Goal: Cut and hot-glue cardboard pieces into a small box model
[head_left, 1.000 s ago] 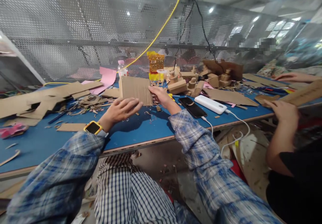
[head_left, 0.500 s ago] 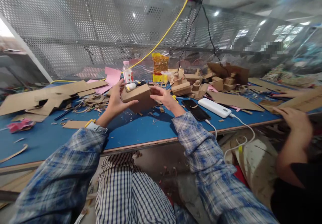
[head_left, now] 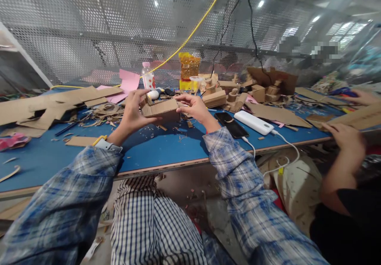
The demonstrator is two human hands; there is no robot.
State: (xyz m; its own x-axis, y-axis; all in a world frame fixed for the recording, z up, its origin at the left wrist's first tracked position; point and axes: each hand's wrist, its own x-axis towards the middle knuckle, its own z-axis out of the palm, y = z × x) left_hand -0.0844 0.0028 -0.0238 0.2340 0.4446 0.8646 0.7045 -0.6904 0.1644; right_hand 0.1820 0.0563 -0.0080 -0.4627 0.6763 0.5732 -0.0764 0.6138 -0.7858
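Note:
A small cardboard box (head_left: 162, 111) is held up just over the blue table, its near wall tilted toward me. My left hand (head_left: 134, 112) grips its left end, thumb along the lower front and fingers at the upper back. At the right end my right hand (head_left: 195, 109) has its thumb and fingers pinched on the box's edge. Part of the box's inside shows from above. Behind it lie a white rounded object (head_left: 153, 95) and a pink-capped bottle (head_left: 148, 76).
A black phone (head_left: 231, 124) and a white power bank (head_left: 253, 122) with a cable lie to the right. Cardboard sheets (head_left: 50, 106) and scraps cover the left. Cardboard pieces (head_left: 214, 98) stand behind. Another person's hand (head_left: 347, 138) rests at the far right edge.
The box has tipped, so more of its inside shows. My right fingers have closed in on its right edge. At far right, a second hand with a blue object has come into view.

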